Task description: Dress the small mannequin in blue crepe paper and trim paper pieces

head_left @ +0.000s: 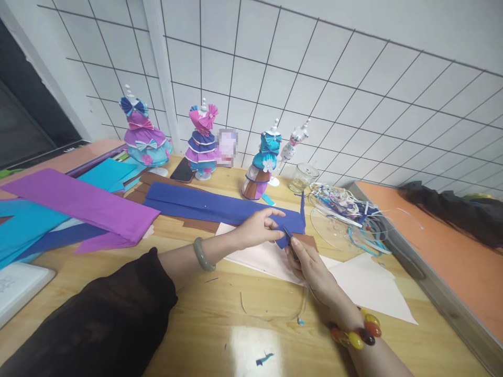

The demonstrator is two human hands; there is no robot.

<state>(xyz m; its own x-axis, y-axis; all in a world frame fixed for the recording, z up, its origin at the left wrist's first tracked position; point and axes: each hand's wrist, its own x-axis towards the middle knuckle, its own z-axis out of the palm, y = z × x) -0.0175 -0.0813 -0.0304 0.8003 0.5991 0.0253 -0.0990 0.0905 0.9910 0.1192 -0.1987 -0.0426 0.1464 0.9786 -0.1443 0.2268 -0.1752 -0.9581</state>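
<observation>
Between my hands is a small dark blue piece of crepe paper (281,242). My left hand (261,229), with a jade bangle on its wrist, pinches the piece at its upper left. A pair of scissors (290,241) is in my right hand (310,266), its dark blades against the blue piece; the handles are mostly hidden in the fingers. Just behind my hands lies a long folded strip of dark blue crepe paper (204,204). Brown paper (308,243) and pale pink sheets (251,256) lie beneath and beside it.
Miniature dress forms in paper dresses (145,133) stand along the tiled wall, with a phone (183,170) and a clear cup (304,177). Purple crepe paper (90,204) lies left. Cut scraps (341,201) heap at right, near the table's raised edge. A thin cord (271,318) lies in front.
</observation>
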